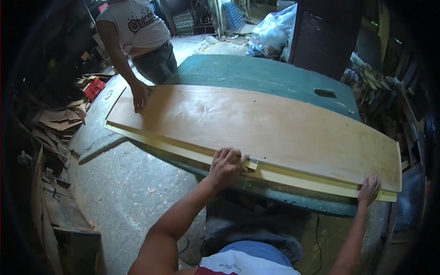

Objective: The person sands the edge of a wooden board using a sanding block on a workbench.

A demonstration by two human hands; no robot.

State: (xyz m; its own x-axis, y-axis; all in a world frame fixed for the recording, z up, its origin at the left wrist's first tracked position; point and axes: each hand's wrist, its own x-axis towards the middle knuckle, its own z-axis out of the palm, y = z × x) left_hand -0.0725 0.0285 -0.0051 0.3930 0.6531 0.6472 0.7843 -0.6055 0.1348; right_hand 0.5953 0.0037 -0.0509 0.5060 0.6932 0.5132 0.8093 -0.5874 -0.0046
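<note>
A long wooden panel (275, 126) lies across a green table, with a pale yellow strip (302, 181) along its near edge. My left hand (227, 166) is closed around a small wooden block (250, 164) with a dark part at its end, at the middle of the near edge. At the right end, my right hand (369, 189) rests on the panel's near corner and the strip, its fingers bent over the edge. A co-worker's hand (141, 96) touches the panel's far left part.
The green table (243, 68) extends beyond the panel and bears a small dark object (325, 93). A co-worker (137, 36) stands at the back left. Wood scraps (59, 119) lie left, more wood (380, 82) right. A plastic bag (273, 32) sits behind.
</note>
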